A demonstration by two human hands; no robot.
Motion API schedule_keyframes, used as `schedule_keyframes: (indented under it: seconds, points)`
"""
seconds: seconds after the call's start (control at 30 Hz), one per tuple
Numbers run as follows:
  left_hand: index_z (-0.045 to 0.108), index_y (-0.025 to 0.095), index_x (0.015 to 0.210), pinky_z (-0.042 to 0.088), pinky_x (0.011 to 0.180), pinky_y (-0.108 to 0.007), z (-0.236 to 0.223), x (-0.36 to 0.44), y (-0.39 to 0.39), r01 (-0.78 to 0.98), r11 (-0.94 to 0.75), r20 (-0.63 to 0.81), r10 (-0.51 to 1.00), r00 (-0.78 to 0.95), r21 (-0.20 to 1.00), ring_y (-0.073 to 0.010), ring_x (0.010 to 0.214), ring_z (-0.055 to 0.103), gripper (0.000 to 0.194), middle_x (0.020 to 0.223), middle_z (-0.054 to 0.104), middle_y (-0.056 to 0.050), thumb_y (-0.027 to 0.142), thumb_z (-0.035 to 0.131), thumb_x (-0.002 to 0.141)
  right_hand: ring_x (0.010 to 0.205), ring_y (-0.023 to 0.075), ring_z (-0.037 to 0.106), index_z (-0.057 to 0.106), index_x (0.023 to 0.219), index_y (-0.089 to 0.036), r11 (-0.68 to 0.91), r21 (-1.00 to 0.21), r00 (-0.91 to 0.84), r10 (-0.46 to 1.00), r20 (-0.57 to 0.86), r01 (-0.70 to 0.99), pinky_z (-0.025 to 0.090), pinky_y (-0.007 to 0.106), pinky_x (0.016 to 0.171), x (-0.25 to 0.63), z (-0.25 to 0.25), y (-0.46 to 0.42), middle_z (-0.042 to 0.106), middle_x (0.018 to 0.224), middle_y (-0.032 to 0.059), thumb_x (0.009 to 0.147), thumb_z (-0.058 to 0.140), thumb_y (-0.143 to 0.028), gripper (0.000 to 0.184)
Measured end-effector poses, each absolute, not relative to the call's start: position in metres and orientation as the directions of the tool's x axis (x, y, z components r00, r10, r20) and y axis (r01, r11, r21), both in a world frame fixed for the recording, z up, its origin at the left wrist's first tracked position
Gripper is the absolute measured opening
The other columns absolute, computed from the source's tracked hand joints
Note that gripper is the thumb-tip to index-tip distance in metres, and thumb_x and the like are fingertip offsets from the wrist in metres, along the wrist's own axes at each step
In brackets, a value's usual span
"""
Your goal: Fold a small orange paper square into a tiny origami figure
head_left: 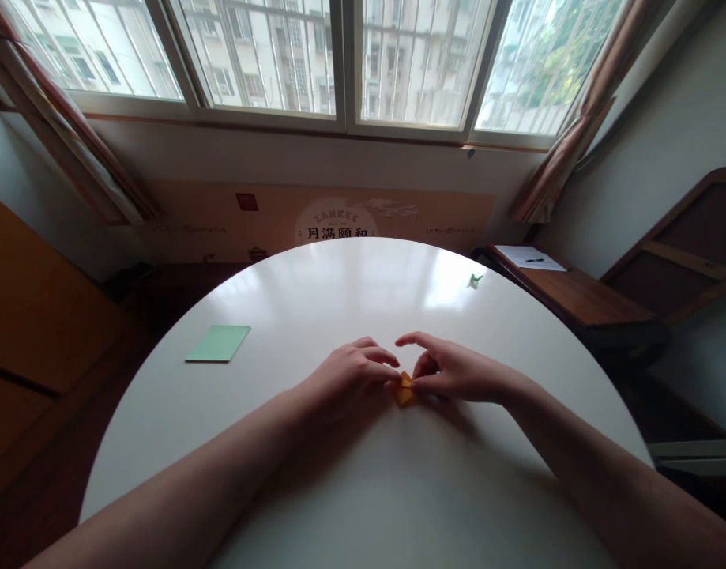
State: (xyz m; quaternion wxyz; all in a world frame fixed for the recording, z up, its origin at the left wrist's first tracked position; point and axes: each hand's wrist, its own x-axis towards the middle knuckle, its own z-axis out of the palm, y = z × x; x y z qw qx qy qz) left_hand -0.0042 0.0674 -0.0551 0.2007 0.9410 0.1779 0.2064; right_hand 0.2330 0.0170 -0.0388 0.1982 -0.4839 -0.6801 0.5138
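A small piece of orange folded paper [404, 393] lies on the white round table [363, 490], between my two hands. My left hand [363, 365] reaches it from the left, fingers curved, with thumb and fingertip at its left edge. From the right, my right hand [442, 367] pinches the paper's upper right edge between thumb and curled fingers, while its index finger is raised and apart. Part of the paper is covered by my fingertips. Both wrists hover low over the tabletop and cast shadows on it.
A stack of green square paper [219, 344] lies at the left of the table. A small green folded paper figure [475, 280] stands near the far right edge. Beyond it is a wooden bench [605, 304] bearing a white sheet [525, 258] and a pen. Windows line the far wall.
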Motion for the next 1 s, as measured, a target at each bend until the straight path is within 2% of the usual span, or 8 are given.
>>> schedule_keyframes:
  seconds: [0.17,0.3,0.4,0.53,0.67,0.8,0.9,1.0]
  points:
    - [0.080,0.031,0.102,0.048,0.086,-0.032,-0.054,-0.001,0.063,0.255,-0.873,0.313,0.401,0.861,0.416,-0.0217,0.096,0.064,0.026,0.107,0.078,-0.005,0.021,0.057,0.096,0.061,0.0152,0.065,0.051,0.136,-0.020,0.045,-0.797,-0.367,0.902,-0.227,0.603,0.053,0.023,0.049,0.239,-0.029,0.014,0.070,0.088,0.0050,0.088,0.065,-0.030,0.050]
    - [0.080,0.027,0.095,0.048,0.082,-0.031,-0.052,0.000,0.055,0.279,-0.883,0.316,0.405,0.858,0.376,-0.0217,0.092,0.064,0.023,0.100,0.078,-0.005,0.022,0.058,0.094,0.066,0.0167,0.067,0.066,0.117,-0.017,0.092,-0.724,-0.332,0.923,-0.196,0.683,0.052,0.023,0.048,0.247,-0.010,0.006,0.071,0.100,0.0115,0.087,0.066,-0.032,0.034]
    - [0.079,0.026,0.087,0.049,0.079,-0.030,-0.048,0.001,0.048,0.286,-0.897,0.301,0.391,0.870,0.337,-0.0219,0.091,0.064,0.019,0.097,0.078,-0.005,0.020,0.061,0.091,0.061,0.0158,0.065,0.074,0.104,-0.020,0.176,-0.664,-0.389,0.902,-0.187,0.727,0.048,0.024,0.049,0.249,0.003,0.000,0.074,0.091,0.0079,0.081,0.070,-0.027,0.024]
    - [0.076,0.023,0.081,0.048,0.073,-0.029,-0.044,0.004,0.038,0.288,-0.921,0.258,0.355,0.899,0.263,-0.0218,0.088,0.064,0.016,0.091,0.077,-0.004,0.019,0.063,0.089,0.068,0.0199,0.066,0.080,0.096,-0.024,0.279,-0.581,-0.457,0.870,-0.183,0.765,0.046,0.027,0.057,0.252,0.010,-0.003,0.075,0.081,0.0041,0.073,0.071,-0.016,0.026]
    - [0.071,0.019,0.077,0.047,0.065,-0.029,-0.041,0.006,0.024,0.301,-0.938,0.203,0.333,0.921,0.175,-0.0226,0.084,0.063,0.026,0.081,0.074,-0.006,0.014,0.053,0.094,0.067,0.0191,0.065,0.081,0.090,-0.021,0.314,-0.556,-0.492,0.846,-0.205,0.770,0.045,0.027,0.060,0.255,0.005,0.002,0.076,0.078,0.0041,0.074,0.068,-0.015,0.022]
    - [0.069,0.014,0.085,0.049,0.062,-0.031,-0.041,0.008,0.007,0.346,-0.938,0.117,0.342,0.933,-0.023,-0.0247,0.084,0.062,0.023,0.085,0.070,-0.009,0.007,0.049,0.094,0.068,0.0170,0.066,0.081,0.085,-0.018,0.329,-0.574,-0.526,0.822,-0.216,0.750,0.044,0.026,0.062,0.251,-0.007,0.004,0.076,0.078,0.0044,0.083,0.063,-0.020,0.019]
    - [0.070,0.011,0.099,0.053,0.062,-0.035,-0.045,0.010,-0.009,0.429,-0.891,0.076,0.422,0.903,-0.148,-0.0258,0.084,0.062,0.020,0.095,0.070,-0.011,0.005,0.051,0.092,0.075,0.0160,0.067,0.081,0.092,-0.020,0.406,-0.571,-0.546,0.833,-0.091,0.713,0.045,0.025,0.068,0.246,-0.018,0.004,0.077,0.086,0.0036,0.087,0.063,-0.020,0.019]
    - [0.070,0.011,0.104,0.057,0.067,-0.039,-0.052,0.012,-0.022,0.491,-0.858,0.055,0.488,0.871,-0.151,-0.0264,0.084,0.063,0.022,0.099,0.070,-0.010,0.008,0.051,0.093,0.075,0.0141,0.065,0.080,0.095,-0.022,0.488,-0.532,-0.570,0.821,0.012,0.692,0.044,0.023,0.067,0.241,-0.029,0.003,0.076,0.087,0.0017,0.087,0.067,-0.020,0.015]
